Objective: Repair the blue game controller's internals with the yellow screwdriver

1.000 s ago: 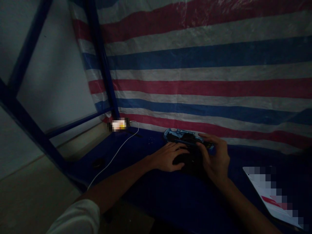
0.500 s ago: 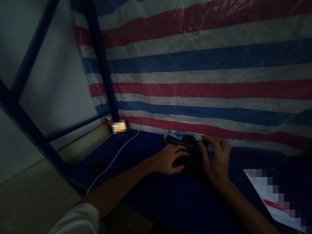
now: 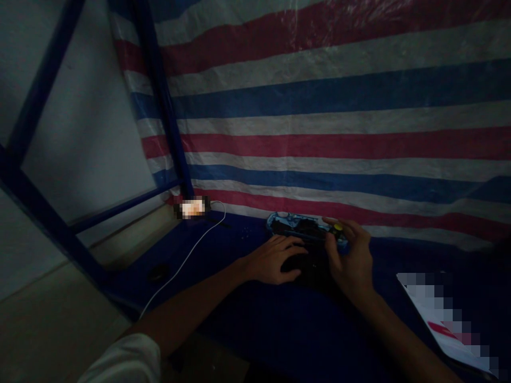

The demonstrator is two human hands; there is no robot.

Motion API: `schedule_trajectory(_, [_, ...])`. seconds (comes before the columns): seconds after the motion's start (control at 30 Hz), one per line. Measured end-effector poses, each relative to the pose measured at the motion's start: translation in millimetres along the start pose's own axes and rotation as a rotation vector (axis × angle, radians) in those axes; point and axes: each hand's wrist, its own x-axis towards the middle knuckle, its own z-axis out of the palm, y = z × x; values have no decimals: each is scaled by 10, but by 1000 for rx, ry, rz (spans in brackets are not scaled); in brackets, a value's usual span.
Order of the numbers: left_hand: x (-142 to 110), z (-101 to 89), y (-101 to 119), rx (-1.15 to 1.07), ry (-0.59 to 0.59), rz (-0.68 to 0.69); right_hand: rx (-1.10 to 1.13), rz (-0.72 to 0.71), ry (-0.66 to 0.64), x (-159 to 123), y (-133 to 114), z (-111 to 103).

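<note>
a dark round thing [image 3: 158, 272] lies on the blue board [image 3: 243, 314], just left of a white cord [image 3: 195, 246]. the left hand [image 3: 271, 261] has its fingers slightly spread, thumb apart, at a dark thing [image 3: 305, 268]; whether they grip it, i cannot tell. behind sits a blue case [image 3: 293, 217]. at its right end, the right hand [image 3: 353, 258] pinches a small yellow thing [image 3: 337, 227] between thumb and fingers. farther right lies a flat white thing [image 3: 425, 306].

blue shell [image 3: 298, 231]: plastic | striped sheet [image 3: 319, 119]: glossy plastic | frame [image 3: 162, 93]: smooth metal
</note>
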Motion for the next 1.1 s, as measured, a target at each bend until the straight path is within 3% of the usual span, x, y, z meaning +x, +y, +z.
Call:
schedule_trajectory(0.1, [-6,-1,-4,4,-2,1,-43,-77,-26,31,-14,-30])
schedule_trajectory(0.27, [5,-61,-2,-1,21,26,-158,-166,85,65,21,-29])
schedule_trajectory(0.4, [143,-151,62,6,11,-43,-137,-171,0,63,31,-35])
schedule_trajectory(0.5, [342,-187,128,104,-82,-95,-92,-103,-26,58,32,-41])
schedule_trajectory(0.7, [763,-226,198,201,-436,-125,-28,-48,49,42,71,-26])
schedule_trajectory(0.83, [923,-279,227,212,-590,-201,-13,-47,-1,35,66,-51])
schedule_trajectory(0.93, [961,-282,247,201,-630,-185,-51,-93,-10,44,60,-66])
schedule_trajectory(1.1, [942,-224,246,200,-567,-132,-153,-147,76,59,86,-56])
